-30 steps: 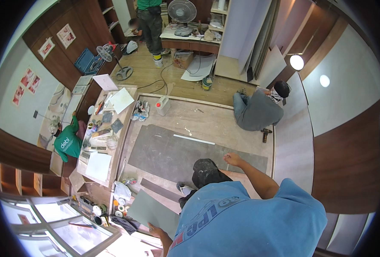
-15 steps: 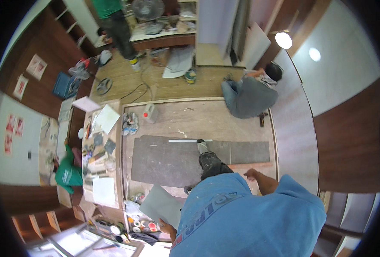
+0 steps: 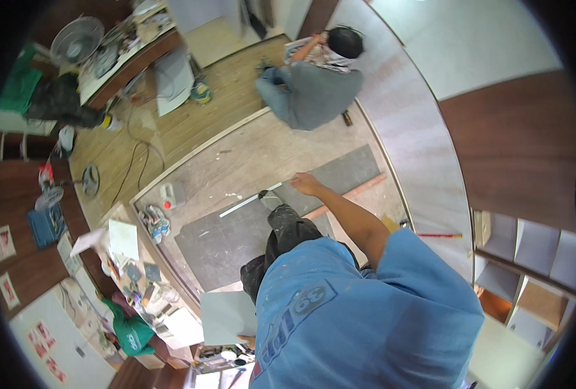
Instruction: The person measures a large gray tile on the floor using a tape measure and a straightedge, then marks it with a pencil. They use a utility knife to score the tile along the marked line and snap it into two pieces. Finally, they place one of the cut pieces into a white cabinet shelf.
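A pale grey rectangular panel (image 3: 228, 318) stands at my left side, with the fingers of my left hand (image 3: 248, 340) closed on its lower edge. My right arm reaches forward, and my right hand (image 3: 307, 184) hovers over the dark grey sheet (image 3: 216, 243) with loosely parted fingers and nothing visible in them. The thin white strip (image 3: 250, 200) lies across that sheet, close to my right hand. My socked foot (image 3: 270, 198) rests on the sheet at the strip. My body hides part of the sheet.
A person in grey (image 3: 327, 94) sits on the floor ahead. Two others in green (image 3: 135, 334) are at the left. A white jug (image 3: 171, 194) stands beside the cluttered bench (image 3: 122, 220). A cable (image 3: 146, 146) crosses the wooden floor. Shelves (image 3: 495, 233) stand at the right.
My view has turned to the right. My right hand has moved from beside my hip forward over the dark sheet, near the white strip. My left hand still holds the grey panel.
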A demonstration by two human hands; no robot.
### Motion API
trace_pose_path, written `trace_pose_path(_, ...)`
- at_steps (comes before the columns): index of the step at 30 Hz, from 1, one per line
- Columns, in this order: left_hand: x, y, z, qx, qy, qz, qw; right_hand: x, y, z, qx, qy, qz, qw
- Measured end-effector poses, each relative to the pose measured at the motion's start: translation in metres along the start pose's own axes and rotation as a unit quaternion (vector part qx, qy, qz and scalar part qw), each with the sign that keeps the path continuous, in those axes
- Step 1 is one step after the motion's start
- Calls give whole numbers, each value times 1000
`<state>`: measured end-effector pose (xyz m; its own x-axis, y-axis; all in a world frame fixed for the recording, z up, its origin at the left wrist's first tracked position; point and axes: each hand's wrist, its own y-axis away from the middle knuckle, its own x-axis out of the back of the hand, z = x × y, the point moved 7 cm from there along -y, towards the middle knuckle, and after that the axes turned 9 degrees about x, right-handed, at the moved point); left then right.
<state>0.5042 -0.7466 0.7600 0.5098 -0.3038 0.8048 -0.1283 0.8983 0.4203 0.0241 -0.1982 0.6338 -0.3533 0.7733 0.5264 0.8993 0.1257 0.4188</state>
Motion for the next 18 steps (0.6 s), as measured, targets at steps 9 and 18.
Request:
trace_pose_path(9,-59,-72,85,90,43,-50,994,-21,45,111,-41,195,-147,969)
trace_pose_path(18,-69,-143,171,-45,112,-90,989,-106,123,51,-374,-150,-47,914)
